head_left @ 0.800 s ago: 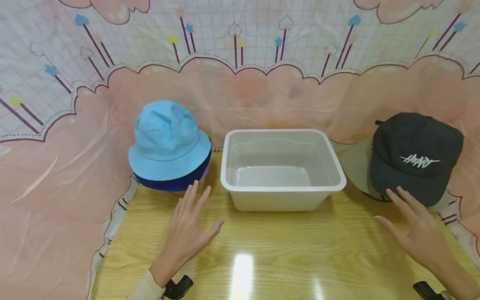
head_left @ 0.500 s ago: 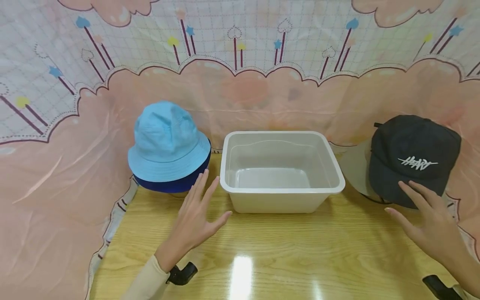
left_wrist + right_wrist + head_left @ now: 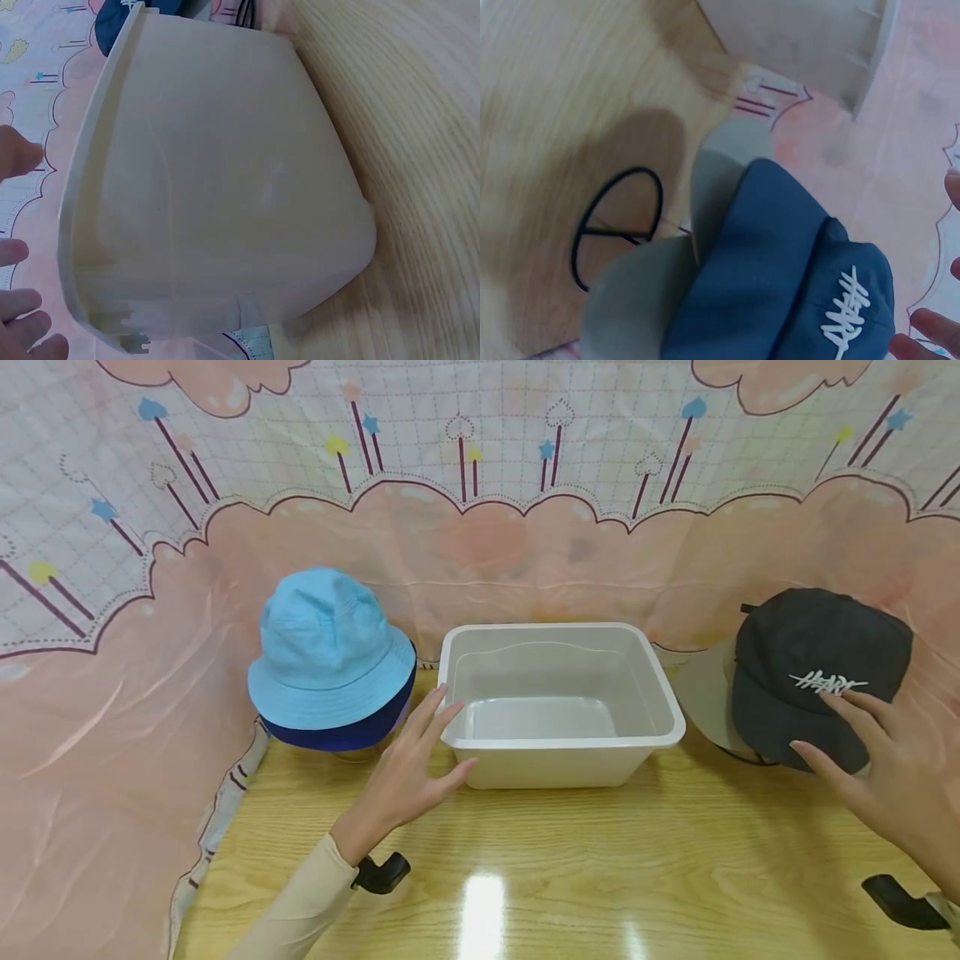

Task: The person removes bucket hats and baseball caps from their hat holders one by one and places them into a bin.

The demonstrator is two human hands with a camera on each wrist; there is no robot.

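Observation:
My left hand (image 3: 405, 781), fingers spread, is at the front left corner of a beige plastic tub (image 3: 547, 768). The head view does not show whether it touches the rim. In the left wrist view its fingertips (image 3: 22, 307) appear beside the tub wall (image 3: 225, 165). Over at the right, my right hand (image 3: 892, 768) hovers with spread fingers in front of a black cap (image 3: 825, 631) with white lettering. That cap sits over a khaki cap (image 3: 705, 685). Left of the tub, a light blue bucket hat (image 3: 322, 643) covers a navy hat (image 3: 337, 735). Neither hand holds anything.
Beneath the caps, part of a black wire stand (image 3: 577, 247) shows in the right wrist view. A wooden table (image 3: 570, 860) carries everything. Behind it hangs a pink and white printed cloth (image 3: 525, 552), which also runs down the left side.
My left hand has moved forward and right, from before the bucket hat to the tub's corner. My right hand has shifted right and farther up over the black cap. Hats and tub stay put.

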